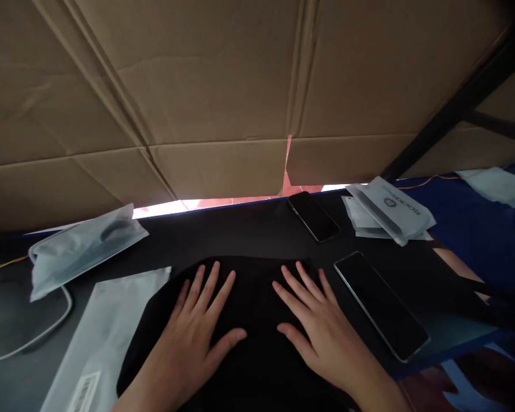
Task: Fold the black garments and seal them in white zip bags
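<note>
A piece of black cloth [249,366] lies spread out in front of me on the dark table. Flat on its left part rests my left hand [197,326], fingers apart. My right hand [313,320] presses on the right part of the cloth, its fingers spread as well. Neither hand grips anything. Close by on the right is a large phone [380,303] with a dark screen. A frosted plastic bag [111,320] with a barcode label lies left of the cloth, partly beside its edge.
A smaller phone [313,216] lies farther back. Printed white pouches [392,209] are stacked at the back right. Another filled frosted bag [86,249] and a white cable [30,352] are at left. A cardboard wall [214,91] stands behind, with a dark metal bar [442,126] at right.
</note>
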`<action>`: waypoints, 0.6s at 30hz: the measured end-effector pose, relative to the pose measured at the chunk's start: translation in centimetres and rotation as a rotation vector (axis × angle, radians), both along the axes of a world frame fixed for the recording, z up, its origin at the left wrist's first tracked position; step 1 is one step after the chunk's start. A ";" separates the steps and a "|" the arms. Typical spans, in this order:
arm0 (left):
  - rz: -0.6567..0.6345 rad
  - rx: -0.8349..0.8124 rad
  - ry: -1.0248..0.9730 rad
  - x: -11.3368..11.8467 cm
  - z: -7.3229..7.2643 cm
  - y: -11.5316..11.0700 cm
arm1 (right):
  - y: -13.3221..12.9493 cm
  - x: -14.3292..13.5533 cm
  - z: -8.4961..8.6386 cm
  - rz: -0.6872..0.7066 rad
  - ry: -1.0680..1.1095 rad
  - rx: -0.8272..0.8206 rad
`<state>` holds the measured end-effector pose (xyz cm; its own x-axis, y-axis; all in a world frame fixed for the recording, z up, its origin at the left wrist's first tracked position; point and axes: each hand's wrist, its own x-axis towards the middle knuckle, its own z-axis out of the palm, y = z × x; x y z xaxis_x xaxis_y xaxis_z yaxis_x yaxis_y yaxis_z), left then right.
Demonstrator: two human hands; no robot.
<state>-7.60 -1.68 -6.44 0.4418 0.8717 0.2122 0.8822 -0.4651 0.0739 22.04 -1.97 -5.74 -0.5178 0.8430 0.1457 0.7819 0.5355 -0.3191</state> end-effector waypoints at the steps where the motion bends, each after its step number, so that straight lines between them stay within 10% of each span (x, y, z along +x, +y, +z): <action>1: 0.006 0.002 0.019 -0.3 -0.6 -0.2 | 0.0 0.2 -0.3 -0.020 -0.030 0.003; 8: 0.051 -0.027 0.082 -1.1 -1.2 0.3 | 2.9 0.3 0.3 -0.381 -0.032 0.244; 18: 0.242 -0.024 0.093 -2.7 -1.2 2.1 | 3.8 1.7 -1.1 -0.458 -0.172 0.145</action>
<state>-10.31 0.40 -7.60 0.2361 0.9587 0.1588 0.9711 -0.2385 -0.0044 23.74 1.85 -6.83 -0.1263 0.9665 0.2233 0.9815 0.1544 -0.1129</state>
